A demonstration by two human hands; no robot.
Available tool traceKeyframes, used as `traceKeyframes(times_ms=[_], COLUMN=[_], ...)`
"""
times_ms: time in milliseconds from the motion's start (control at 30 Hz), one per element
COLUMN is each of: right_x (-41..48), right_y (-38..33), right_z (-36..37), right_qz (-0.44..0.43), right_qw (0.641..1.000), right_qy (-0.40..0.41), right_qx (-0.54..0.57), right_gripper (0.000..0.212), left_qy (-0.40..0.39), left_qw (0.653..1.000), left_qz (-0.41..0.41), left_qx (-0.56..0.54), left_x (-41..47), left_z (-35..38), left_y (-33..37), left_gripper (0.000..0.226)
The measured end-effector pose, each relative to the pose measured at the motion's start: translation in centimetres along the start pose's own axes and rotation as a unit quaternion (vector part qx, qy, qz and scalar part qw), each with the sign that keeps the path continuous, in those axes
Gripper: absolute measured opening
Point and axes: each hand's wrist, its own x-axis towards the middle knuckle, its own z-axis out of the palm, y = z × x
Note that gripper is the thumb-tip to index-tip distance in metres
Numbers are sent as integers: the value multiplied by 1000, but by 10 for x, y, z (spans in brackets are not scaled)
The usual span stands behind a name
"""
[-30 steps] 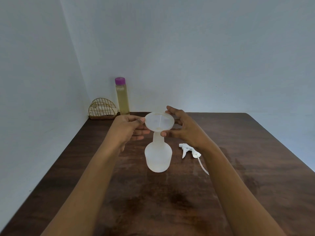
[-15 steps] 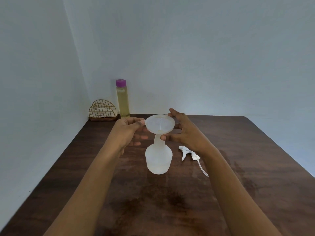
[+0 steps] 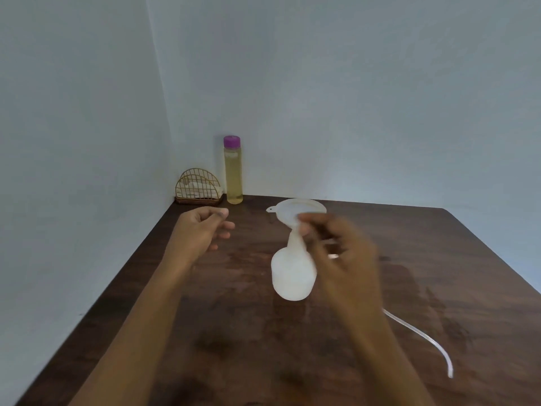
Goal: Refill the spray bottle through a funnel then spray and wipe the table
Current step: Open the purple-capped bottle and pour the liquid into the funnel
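On the dark surface [image 3: 409,288] the spray bottle [image 3: 292,276] stands upright, with the funnel [image 3: 295,210] in its neck. The capped refill bottle [image 3: 233,177] stands upright beyond and left of the spray bottle, nearer the empty, loosely curled left hand [image 3: 199,230]. Whether the blurred right hand [image 3: 342,256] grips the neck I cannot tell.

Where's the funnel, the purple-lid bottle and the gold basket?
White plastic funnel [image 3: 292,208], head view, on its bowl.
Tall clear purple-lidded bottle [image 3: 233,180], head view, on its yellow body.
Gold wire basket [image 3: 196,183], head view, on its arched front.
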Motion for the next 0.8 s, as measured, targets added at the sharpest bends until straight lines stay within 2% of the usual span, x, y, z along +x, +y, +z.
traceKeyframes(times_ms=[100,133,200,333,433,667,800], right_x=[5,11,28,71,109,189,213], right_y=[17,32,70,131,160,212,232], right_z=[64,86,128,196,237,298,309], right_qz=[74,122,209,269,291,286,255], right_qw=[975,961,940,941,946,958,966], right_qy=[-209,-249,-268,-203,-138,-6,52], right_qx=[2,-1,-13,-29,-42,-36,1], right_gripper=[10,10,15,36,50,88,88], left_qy=[48,54,55,53,23,13,21], left_qw=[994,988,965,896,858,840,834], left_qz=[3,-6,-30,-3,1,15,22], left_qx=[98,146,254,442,513,542,551], left_x=[22,31,50,83,100,115,116], left_z=[-19,-24,-32,-40,-40,-37,-36], left_y=[-36,-51,-82,-128,-140,-157,-162], left_gripper=[13,14,20,43,54,59,60])
